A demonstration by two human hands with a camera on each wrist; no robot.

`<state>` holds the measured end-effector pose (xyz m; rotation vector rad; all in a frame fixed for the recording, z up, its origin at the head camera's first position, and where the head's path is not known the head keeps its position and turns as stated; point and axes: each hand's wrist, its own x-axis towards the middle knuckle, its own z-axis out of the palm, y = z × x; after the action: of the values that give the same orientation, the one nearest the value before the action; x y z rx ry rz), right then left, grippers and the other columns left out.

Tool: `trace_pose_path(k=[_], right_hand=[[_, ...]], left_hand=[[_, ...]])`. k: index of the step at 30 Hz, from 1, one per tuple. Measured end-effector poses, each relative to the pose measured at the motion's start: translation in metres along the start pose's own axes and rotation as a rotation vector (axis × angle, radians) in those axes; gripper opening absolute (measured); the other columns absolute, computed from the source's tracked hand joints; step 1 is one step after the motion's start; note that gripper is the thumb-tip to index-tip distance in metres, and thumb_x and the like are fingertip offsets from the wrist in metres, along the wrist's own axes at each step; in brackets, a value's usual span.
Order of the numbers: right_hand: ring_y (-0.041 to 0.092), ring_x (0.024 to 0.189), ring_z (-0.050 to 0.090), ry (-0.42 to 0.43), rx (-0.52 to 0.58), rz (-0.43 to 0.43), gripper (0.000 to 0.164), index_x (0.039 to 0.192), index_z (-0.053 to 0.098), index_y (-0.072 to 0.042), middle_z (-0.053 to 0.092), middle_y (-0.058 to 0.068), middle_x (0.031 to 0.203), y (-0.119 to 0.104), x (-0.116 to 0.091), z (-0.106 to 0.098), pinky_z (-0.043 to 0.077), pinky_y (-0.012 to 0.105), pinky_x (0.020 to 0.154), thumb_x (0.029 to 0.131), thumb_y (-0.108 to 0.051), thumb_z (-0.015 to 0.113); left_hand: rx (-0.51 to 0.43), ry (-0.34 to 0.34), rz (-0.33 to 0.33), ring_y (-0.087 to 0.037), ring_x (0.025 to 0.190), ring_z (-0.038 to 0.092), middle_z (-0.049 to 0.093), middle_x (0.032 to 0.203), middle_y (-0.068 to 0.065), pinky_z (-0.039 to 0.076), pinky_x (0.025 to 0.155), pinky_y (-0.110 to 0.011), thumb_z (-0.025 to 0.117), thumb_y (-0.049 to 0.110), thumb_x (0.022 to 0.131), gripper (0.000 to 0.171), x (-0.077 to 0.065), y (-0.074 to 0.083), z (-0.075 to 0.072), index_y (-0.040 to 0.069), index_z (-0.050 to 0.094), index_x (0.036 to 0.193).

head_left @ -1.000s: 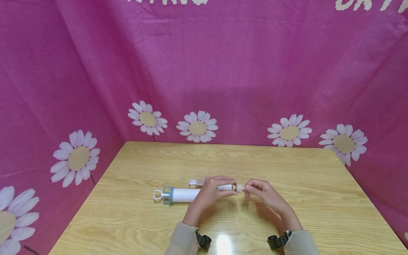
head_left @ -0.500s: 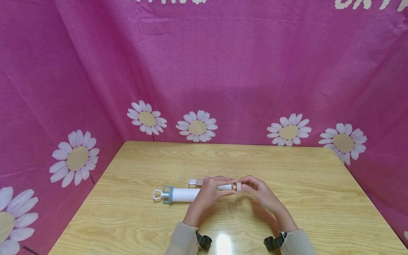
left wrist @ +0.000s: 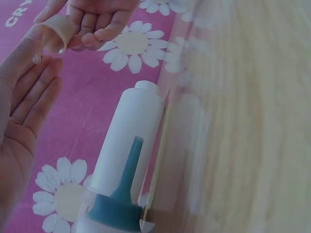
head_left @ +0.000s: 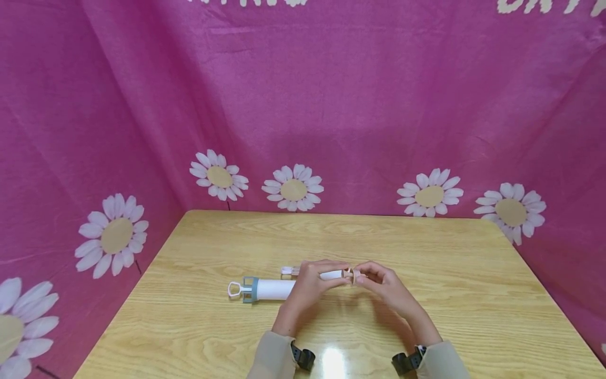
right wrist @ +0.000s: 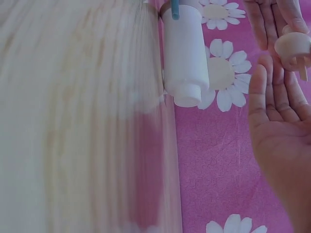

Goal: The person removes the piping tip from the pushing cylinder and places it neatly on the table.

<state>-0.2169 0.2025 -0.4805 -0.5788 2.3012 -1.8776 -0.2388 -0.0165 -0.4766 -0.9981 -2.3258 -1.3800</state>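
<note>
Left wrist shows left hand [left wrist: 17, 141] and right hand [left wrist: 99, 19], each grip pinching one cream cap [left wrist: 60, 28], and "CRY" lettering [left wrist: 19, 11].

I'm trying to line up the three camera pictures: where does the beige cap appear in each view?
Head: beige cap in the lower half, slightly right of centre, between the left hand and right hand.
Left wrist: beige cap near the upper left corner.
Right wrist: beige cap in the upper part, at the right edge.
Shared landmark: pink cloth with white daisies.
</note>
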Motion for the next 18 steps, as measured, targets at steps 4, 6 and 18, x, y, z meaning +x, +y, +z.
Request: trace_pose_path(k=[4,6,18], right_hand=[[0.002,0.093,0.063,0.037,0.002,-0.022,0.029,0.119,0.058,0.004,0.065,-0.012,0.104,0.000,-0.001,0.000,0.056,0.025,0.083,0.096,-0.014,0.061],[0.002,0.093,0.064,0.056,-0.001,-0.030,0.030,0.119,0.057,0.005,0.065,-0.011,0.104,0.001,-0.001,-0.001,0.056,0.022,0.082,0.095,-0.012,0.063],[0.000,0.091,0.061,0.128,-0.080,-0.038,0.030,0.119,0.058,0.003,0.065,-0.001,0.104,0.002,-0.009,-0.012,0.053,0.017,0.080,0.095,-0.012,0.064]], left_hand=[[0.012,0.033,0.018,-0.018,0.098,0.073,0.077,0.103,-0.005,0.056,0.089,-0.022,0.079,0.021,0.079,0.030,0.000,-0.004,-0.003,0.010,0.076,0.108],[0.021,0.040,0.027,-0.017,0.096,0.073,0.077,0.101,-0.005,0.056,0.088,-0.021,0.079,0.020,0.079,0.030,0.000,-0.006,-0.004,0.010,0.076,0.107],[0.016,0.048,0.001,-0.016,0.097,0.073,0.077,0.103,-0.004,0.057,0.087,-0.026,0.076,0.022,0.083,0.029,-0.003,-0.011,-0.007,0.011,0.076,0.109]])
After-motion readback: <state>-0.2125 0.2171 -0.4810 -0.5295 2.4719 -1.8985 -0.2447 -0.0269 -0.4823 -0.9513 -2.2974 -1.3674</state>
